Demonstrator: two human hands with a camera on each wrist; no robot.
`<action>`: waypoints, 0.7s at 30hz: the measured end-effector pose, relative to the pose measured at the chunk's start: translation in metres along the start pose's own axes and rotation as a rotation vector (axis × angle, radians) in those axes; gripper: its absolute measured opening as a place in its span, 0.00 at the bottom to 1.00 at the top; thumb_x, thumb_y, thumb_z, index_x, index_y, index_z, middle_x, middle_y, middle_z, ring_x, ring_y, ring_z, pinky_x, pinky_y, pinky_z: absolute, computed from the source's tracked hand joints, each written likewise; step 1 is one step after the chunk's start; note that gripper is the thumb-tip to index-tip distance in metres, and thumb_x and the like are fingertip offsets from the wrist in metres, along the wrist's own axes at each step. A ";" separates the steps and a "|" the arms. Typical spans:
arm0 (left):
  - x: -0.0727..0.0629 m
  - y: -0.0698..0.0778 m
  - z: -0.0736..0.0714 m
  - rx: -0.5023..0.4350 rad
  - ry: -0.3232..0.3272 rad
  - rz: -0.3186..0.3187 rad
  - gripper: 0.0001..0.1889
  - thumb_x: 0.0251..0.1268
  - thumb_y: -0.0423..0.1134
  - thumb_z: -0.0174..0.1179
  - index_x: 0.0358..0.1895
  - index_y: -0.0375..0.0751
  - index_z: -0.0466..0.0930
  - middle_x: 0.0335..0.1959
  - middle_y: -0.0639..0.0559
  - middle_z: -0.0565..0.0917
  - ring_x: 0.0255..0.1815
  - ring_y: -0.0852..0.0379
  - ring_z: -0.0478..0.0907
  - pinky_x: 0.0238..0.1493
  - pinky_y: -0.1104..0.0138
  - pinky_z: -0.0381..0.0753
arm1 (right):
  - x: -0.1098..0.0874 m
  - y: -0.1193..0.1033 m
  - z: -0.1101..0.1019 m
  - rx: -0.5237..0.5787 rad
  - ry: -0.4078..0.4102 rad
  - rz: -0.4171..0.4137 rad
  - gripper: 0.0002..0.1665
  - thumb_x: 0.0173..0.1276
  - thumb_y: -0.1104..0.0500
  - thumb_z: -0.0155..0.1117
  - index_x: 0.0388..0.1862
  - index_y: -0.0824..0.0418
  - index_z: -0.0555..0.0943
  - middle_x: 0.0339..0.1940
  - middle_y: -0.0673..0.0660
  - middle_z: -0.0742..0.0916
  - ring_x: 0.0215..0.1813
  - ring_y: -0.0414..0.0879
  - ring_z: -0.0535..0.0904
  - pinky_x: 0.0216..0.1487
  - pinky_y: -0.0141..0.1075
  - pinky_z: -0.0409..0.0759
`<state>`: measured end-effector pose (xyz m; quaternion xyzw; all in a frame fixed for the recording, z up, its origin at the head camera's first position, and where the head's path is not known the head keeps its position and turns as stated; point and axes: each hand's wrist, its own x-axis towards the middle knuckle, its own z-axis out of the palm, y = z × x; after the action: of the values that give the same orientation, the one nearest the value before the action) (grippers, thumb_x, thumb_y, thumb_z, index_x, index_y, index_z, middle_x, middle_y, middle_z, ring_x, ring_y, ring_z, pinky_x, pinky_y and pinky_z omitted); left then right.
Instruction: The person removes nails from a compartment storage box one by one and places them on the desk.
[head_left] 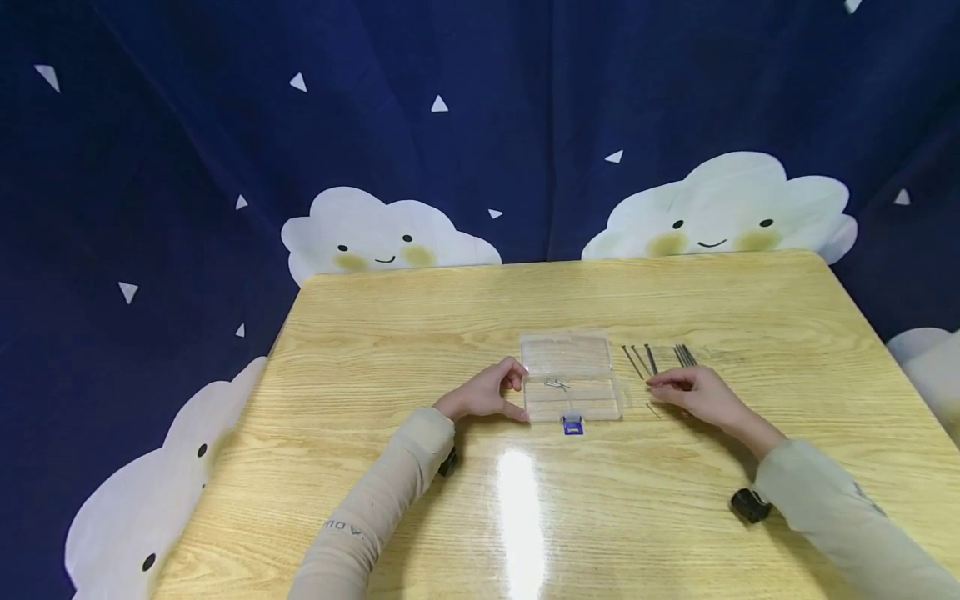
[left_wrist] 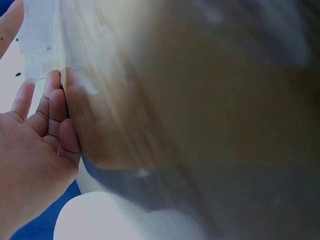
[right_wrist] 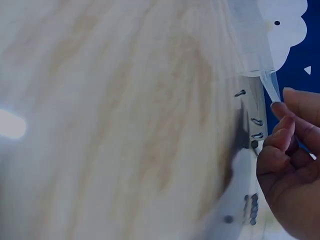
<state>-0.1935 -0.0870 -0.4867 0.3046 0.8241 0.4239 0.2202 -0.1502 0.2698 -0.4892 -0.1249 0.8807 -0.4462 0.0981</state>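
A clear plastic box (head_left: 592, 407) lies on the table with its lid (head_left: 567, 354) folded back and a blue latch (head_left: 573, 427) at the front. Several small metal pieces (head_left: 557, 384), like short nails, are inside. My left hand (head_left: 486, 392) grips the box's left side, thumb at the front corner and fingers farther back. To the right of the box, my right hand (head_left: 697, 395) hovers low, fingertips and thumb close together; whether anything small is between them cannot be told. Longer nails (head_left: 650, 359) lie just beyond it, and a thin short nail (head_left: 653, 410) sits near its thumb.
A tight row of dark nails (head_left: 686, 355) lies behind the right hand. The wooden table (head_left: 390, 333) has a bright light reflection (head_left: 519, 517) in front of the box. A dark blue cloud-print curtain (head_left: 510, 108) hangs behind and at the sides.
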 end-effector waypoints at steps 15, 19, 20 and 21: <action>0.002 -0.004 -0.001 -0.020 -0.007 -0.002 0.31 0.42 0.33 0.72 0.50 0.31 0.65 0.36 0.41 0.72 0.39 0.51 0.68 0.44 0.65 0.66 | 0.035 -0.032 0.011 -0.074 0.054 -0.414 0.14 0.51 0.71 0.68 0.39 0.72 0.82 0.27 0.57 0.76 0.23 0.38 0.62 0.23 0.33 0.63; 0.001 -0.003 -0.002 -0.019 -0.012 -0.013 0.31 0.43 0.33 0.72 0.50 0.31 0.65 0.36 0.42 0.72 0.38 0.53 0.67 0.42 0.68 0.66 | 0.049 -0.019 0.018 -0.058 0.035 -0.431 0.14 0.52 0.69 0.68 0.40 0.69 0.82 0.30 0.57 0.77 0.24 0.38 0.63 0.23 0.32 0.64; 0.001 -0.003 -0.002 -0.018 -0.013 -0.016 0.31 0.43 0.33 0.72 0.50 0.31 0.65 0.36 0.43 0.72 0.37 0.54 0.67 0.42 0.69 0.66 | 0.053 -0.018 0.019 -0.055 0.028 -0.452 0.14 0.52 0.69 0.69 0.40 0.68 0.83 0.31 0.57 0.77 0.24 0.39 0.64 0.24 0.33 0.65; 0.001 -0.003 -0.002 -0.017 -0.014 -0.017 0.31 0.43 0.33 0.72 0.50 0.31 0.65 0.36 0.42 0.72 0.37 0.54 0.67 0.42 0.69 0.66 | 0.056 -0.018 0.021 -0.053 0.019 -0.478 0.14 0.51 0.68 0.69 0.39 0.68 0.83 0.31 0.57 0.77 0.24 0.41 0.64 0.24 0.34 0.65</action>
<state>-0.1962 -0.0890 -0.4880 0.2985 0.8214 0.4269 0.2322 -0.1950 0.2267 -0.4899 -0.3284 0.8383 -0.4347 -0.0217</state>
